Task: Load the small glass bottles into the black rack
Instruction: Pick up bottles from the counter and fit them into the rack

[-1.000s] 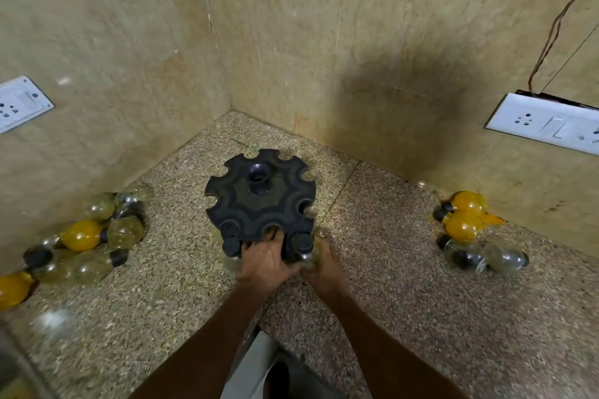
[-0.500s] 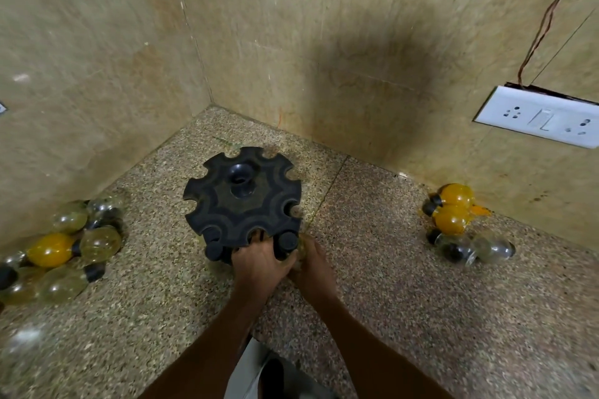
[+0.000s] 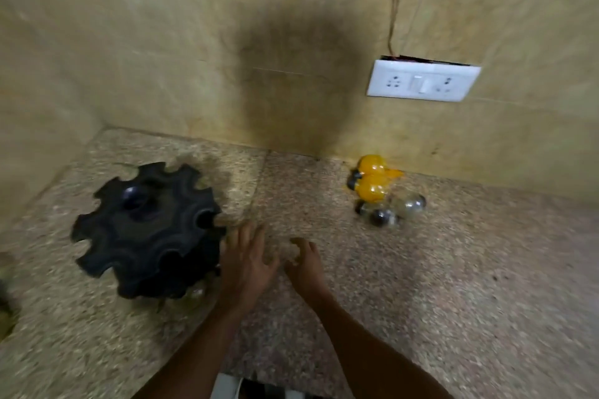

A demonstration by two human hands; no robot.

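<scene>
Hands have just let go of the black rack point(image 3: 147, 230). A moment ago both were pressed on its near edge, pushing bottles in. Now the left hand point(image 3: 244, 264) is off it, with its fingers point(image 3: 256, 238) spread wide and holding nothing. The rack sits just beside those fingers, on their outer side, almost touching. The right hand point(image 3: 304, 266) has its fingers point(image 3: 299, 244) loosely curled, and they look empty too.

The view has also swung over to the right. I think this means that slot is done and the person is going for more bottles.

A small bunch of glass bottles point(image 3: 382, 196) lies beyond the right fingers and out to their right, near the wall on the speckled stone surface point(image 3: 453, 269). Two are yellow and the others are clear, and all have dark caps. They lie on their sides, touching each other.

The rack is round, with cut-out slots all around its rim and a hole in the middle. One clear bottle point(image 3: 194, 293) peeks out low at its near edge. The picture is blurry, so I cannot count the filled slots.
</scene>
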